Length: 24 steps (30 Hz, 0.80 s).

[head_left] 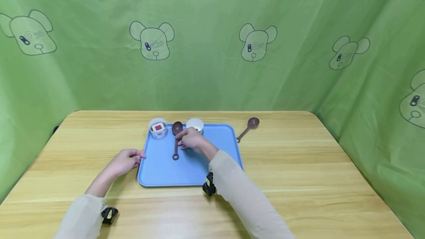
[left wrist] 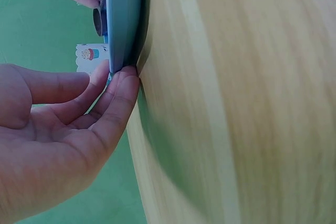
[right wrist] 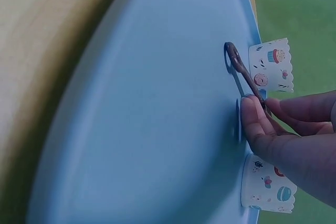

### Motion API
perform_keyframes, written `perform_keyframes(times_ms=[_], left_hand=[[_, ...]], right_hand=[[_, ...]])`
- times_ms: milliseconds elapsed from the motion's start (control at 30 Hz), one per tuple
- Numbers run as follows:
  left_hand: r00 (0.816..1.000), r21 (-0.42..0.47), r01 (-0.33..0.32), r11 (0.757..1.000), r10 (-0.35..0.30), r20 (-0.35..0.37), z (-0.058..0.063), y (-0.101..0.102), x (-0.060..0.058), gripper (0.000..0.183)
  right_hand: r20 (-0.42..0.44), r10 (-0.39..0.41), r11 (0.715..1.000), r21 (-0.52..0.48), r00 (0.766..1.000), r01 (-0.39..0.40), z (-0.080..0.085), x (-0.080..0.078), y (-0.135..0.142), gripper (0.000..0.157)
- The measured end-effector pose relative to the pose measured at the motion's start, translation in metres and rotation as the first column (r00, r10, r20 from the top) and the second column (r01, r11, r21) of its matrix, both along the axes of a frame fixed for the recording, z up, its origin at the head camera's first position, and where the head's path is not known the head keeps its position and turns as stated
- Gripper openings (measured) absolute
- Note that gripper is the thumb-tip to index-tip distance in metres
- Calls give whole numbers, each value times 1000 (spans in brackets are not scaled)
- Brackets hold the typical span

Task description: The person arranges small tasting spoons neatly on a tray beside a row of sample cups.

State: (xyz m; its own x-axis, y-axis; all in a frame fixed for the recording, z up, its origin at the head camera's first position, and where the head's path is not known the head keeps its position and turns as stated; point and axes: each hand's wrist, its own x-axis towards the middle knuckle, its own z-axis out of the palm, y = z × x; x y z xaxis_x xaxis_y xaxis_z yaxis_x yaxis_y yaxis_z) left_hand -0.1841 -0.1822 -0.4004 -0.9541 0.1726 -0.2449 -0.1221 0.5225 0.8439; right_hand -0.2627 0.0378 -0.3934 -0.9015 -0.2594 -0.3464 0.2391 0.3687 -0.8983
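My right hand pinches the handle of a brown spoon over the blue tray. The spoon's bowl points to the far side and its ringed handle end towards me; a shadow lies beside the handle. At the tray's left edge, my left hand touches the rim with its fingertips, the thumb held apart in the left wrist view. A white paper cup with a white and red block stands at the far left corner. Partly behind my right hand is another paper cup, its contents mostly hidden.
A second brown spoon lies on the wooden table just right of the tray, its handle end near the tray's rim. A green curtain hangs behind the table and along its sides.
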Motion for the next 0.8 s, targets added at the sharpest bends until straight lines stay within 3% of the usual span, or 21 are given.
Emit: perform_keyframes(times_ms=[800], left_hand=[[1000, -26, 11, 1000, -11, -14, 0, 0, 0, 24]], right_hand=[[2, 3, 1000, -31, 1000, -3, -1, -1, 2, 32]])
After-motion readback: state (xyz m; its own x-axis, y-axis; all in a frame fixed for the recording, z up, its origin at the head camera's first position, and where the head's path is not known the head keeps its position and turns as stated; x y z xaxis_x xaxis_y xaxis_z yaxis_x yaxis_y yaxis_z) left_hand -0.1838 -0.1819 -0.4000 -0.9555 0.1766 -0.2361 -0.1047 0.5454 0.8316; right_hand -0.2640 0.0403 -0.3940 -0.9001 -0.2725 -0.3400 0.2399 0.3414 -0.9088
